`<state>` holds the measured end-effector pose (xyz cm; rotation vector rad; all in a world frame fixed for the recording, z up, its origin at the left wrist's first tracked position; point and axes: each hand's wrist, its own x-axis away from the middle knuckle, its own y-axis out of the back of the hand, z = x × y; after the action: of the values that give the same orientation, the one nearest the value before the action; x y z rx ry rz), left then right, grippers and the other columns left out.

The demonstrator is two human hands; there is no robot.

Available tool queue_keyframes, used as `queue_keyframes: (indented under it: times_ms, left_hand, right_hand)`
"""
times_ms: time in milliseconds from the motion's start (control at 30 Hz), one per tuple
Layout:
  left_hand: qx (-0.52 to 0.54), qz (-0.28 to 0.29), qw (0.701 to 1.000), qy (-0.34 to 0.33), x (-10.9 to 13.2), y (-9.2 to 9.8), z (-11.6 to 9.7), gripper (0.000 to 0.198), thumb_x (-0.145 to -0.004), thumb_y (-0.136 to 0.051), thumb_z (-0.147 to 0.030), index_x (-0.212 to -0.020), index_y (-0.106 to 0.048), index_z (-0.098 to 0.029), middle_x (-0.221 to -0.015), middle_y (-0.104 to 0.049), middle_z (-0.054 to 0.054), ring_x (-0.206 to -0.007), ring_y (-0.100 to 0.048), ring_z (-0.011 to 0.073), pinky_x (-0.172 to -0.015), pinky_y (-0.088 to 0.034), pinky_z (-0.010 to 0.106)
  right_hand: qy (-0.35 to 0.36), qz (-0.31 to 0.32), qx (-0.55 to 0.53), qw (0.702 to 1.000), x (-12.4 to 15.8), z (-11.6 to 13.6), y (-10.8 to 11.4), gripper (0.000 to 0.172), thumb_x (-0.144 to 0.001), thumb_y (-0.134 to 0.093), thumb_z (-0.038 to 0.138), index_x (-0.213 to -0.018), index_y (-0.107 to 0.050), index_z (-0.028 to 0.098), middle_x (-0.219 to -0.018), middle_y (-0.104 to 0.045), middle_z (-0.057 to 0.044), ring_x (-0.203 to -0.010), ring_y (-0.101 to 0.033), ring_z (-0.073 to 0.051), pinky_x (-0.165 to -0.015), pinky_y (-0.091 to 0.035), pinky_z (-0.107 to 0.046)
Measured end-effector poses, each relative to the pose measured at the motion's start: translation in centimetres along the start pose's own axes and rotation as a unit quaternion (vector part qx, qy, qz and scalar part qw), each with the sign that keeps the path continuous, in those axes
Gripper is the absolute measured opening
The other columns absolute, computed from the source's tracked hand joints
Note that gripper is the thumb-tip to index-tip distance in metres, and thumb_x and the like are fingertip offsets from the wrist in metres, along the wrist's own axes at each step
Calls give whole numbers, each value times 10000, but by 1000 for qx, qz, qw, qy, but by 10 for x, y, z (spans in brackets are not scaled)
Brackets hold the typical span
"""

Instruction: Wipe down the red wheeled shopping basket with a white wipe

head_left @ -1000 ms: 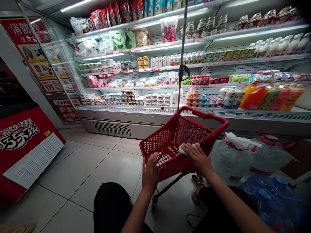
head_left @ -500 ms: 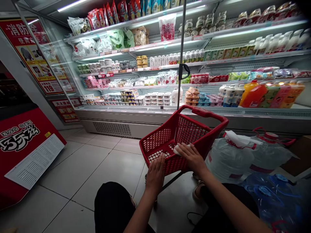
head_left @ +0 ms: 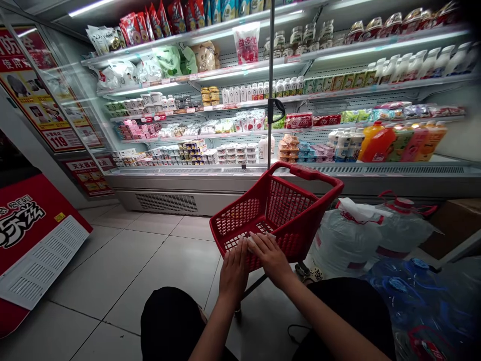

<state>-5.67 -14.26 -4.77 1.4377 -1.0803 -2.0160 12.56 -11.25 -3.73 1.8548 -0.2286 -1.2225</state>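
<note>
The fingers of the left hand (head_left: 233, 273) lie long and close together over the near rim of a red shopping cart (head_left: 302, 233); the thumb is hidden, so whether they grip the rim cannot be told. Just beside them, nearly touching, the fingers of the right hand (head_left: 271, 256) lie bent and side by side on the same rim, over a white cloth (head_left: 249, 240). Most of the cloth is covered by these fingers, and whether they close around it cannot be told. The basket of the cart spreads in front of both sets of fingers, and its handle (head_left: 306, 173) rises beyond them to the right. Right of the fingers, near the cart, large clear bottles (head_left: 343, 243) stand on the floor (head_left: 150, 255), with blue bottles (head_left: 398, 301) lower down and a cardboard box (head_left: 454, 223) farther off. Ahead, beyond the cart, runs a stocked fridge (head_left: 210, 204). Well to the left of the fingers stands a red freezer (head_left: 35, 245). A dark-clothed knee (head_left: 169, 321) is below and left of them.
</note>
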Motion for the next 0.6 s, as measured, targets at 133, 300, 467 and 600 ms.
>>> queue_keyframes:
  times_ms: [133,300,467,600]
  left_hand:
    - [-19,16,1000,-13,4,5,13,766,-961,-380,-61,-1672,-109,-153,-1678,-339,123,-1389,-517,261,-1122,-436,442]
    - [-12,7,1000,-15,6,9,26,790,-967,-366,-51,-1678,-44,-176,-1687,-328,84,-1428,-483,241,-1141,-425,413]
    - [-2,-15,1000,19,3,12,24,770,-1004,-424,-137,-1678,-54,-172,-1659,-387,103,-1431,-483,271,-1151,-414,444]
    - [15,-47,997,66,-12,13,2,775,-1006,-484,-232,-1674,-103,-133,-1640,-411,140,-1475,-428,320,-1195,-364,481]
  right_hand:
    - [-1,8,13,1000,8,-51,19,715,-932,-430,52,-1598,-386,309,-1621,-464,7,-1484,-411,-196,-1292,-187,-471]
    - [-78,3,47,996,20,-123,38,653,-956,-399,58,-1555,-448,312,-1589,-507,10,-1485,-399,-225,-1290,-154,-540]
    - [-92,-6,27,995,13,-101,28,573,-957,-442,94,-1492,-534,278,-1479,-604,-28,-1452,-413,-256,-1263,-263,-507]
    - [-63,-3,-10,998,0,-46,16,590,-962,-480,118,-1532,-492,270,-1501,-587,-39,-1426,-438,-253,-1261,-278,-488]
